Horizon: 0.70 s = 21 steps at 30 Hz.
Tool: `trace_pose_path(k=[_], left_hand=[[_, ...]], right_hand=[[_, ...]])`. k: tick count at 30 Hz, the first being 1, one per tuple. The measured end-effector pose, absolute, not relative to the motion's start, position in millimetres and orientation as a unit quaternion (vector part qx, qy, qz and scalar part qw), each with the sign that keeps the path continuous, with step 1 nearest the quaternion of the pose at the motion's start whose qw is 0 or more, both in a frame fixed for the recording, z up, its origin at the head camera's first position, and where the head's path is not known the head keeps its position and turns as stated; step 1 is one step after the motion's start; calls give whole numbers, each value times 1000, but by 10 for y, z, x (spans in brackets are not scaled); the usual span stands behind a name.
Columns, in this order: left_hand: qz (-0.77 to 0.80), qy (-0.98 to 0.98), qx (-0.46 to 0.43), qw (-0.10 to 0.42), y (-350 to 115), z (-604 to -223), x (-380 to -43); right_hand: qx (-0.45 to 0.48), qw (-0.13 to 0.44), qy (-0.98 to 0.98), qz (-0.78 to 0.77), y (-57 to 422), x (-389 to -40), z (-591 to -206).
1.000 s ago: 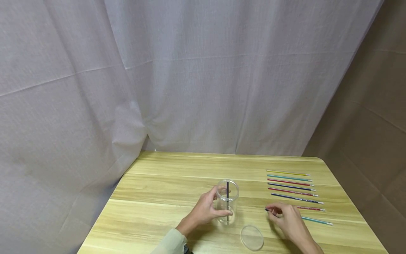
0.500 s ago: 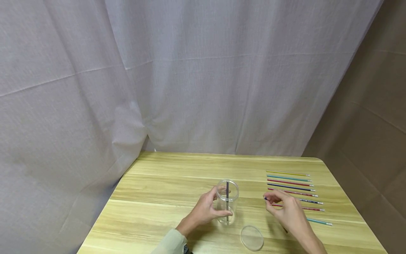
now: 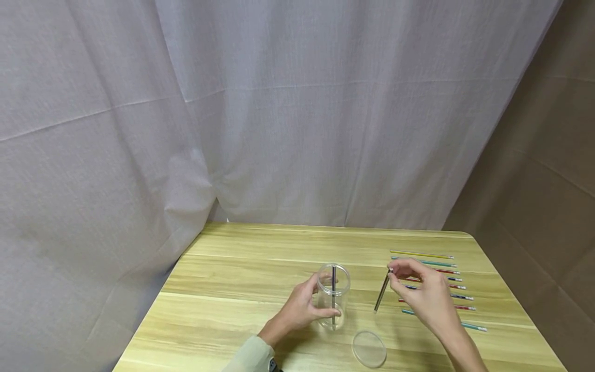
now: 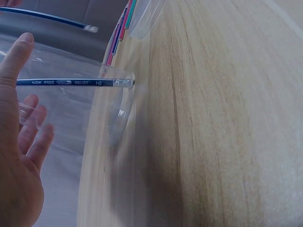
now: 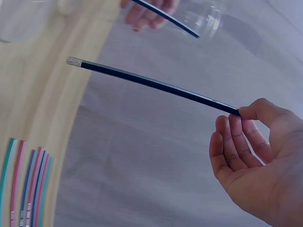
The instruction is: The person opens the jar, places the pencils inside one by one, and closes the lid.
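A clear plastic jar stands upright on the table, with my left hand gripping its side, thumb in front and fingers behind. Inside the jar one dark blue pencil stands with its eraser end at the bottom. My right hand pinches a second dark blue pencil by its end between thumb and fingertips. That pencil hangs steeply tilted, eraser end down, to the right of the jar. A clear round lid lies flat on the table in front of the jar.
Several pencils lie in a row at the right, partly hidden by my right hand; a yellow pencil is farthest back and a teal pencil nearest. Grey curtains hang beyond the wooden table.
My right hand has lifted the dark blue pencil off the table, moved away from me and swung the pencil from lying to hanging. The left hand and jar have stayed put.
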<state>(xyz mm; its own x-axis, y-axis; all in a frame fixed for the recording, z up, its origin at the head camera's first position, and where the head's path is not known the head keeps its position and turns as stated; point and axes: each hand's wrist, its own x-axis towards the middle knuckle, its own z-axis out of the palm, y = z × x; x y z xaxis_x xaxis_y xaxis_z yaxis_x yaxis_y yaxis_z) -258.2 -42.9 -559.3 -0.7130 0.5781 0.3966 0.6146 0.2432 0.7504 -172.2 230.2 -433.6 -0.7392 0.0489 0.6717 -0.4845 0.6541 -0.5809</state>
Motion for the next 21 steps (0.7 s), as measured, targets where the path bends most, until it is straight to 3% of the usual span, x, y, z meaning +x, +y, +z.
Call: trace_pose_path(k=[21], left_hand=[[-491,-791,-365,14,-432,-5587,-2570]], right_hand=[[118,293,-807,499,2186,-1732,-3715]])
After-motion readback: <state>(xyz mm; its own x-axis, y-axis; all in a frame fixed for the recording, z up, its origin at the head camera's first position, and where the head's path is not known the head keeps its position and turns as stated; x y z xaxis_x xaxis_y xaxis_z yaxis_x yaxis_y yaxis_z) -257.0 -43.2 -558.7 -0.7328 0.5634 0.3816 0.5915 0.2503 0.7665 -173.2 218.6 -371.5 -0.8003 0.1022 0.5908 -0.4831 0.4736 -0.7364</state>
